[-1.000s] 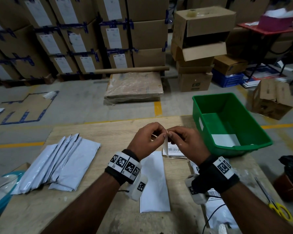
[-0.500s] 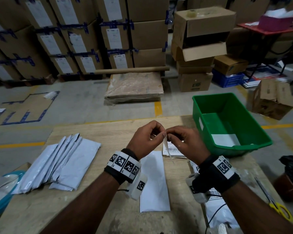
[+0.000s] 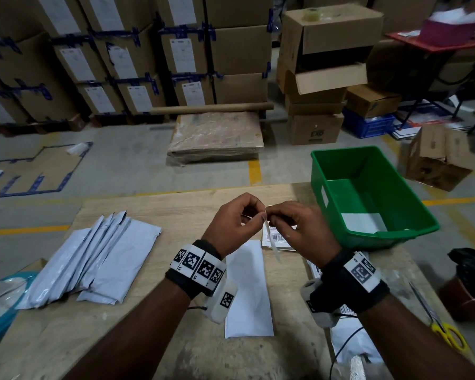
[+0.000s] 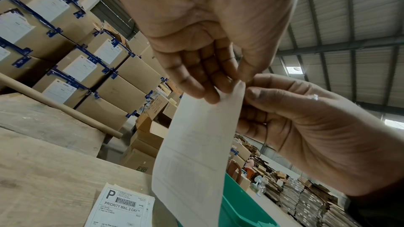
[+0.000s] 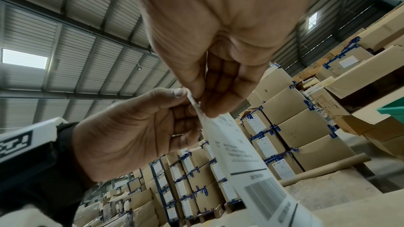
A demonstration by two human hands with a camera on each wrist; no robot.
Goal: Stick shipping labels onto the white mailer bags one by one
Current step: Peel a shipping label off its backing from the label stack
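Both hands hold one shipping label (image 3: 270, 237) upright above the table, edge-on in the head view. My left hand (image 3: 237, 218) pinches its top corner, and my right hand (image 3: 291, 223) pinches the same corner from the other side. The left wrist view shows the label's plain back (image 4: 196, 153); the right wrist view shows its printed face (image 5: 240, 158). A white mailer bag (image 3: 248, 289) lies flat on the table below my wrists. A stack of labels (image 3: 279, 238) lies beyond it, also seen as a Priority Mail sheet (image 4: 122, 208).
A fanned pile of white mailer bags (image 3: 93, 259) lies at the table's left. A green bin (image 3: 368, 196) with a paper in it stands at the right. Yellow-handled scissors (image 3: 439, 322) lie at the right edge. More bags (image 3: 354, 341) sit under my right arm. Cartons fill the floor behind.
The hands stay pinched together at the label's top corner and have lifted slightly. The label still hangs between them.
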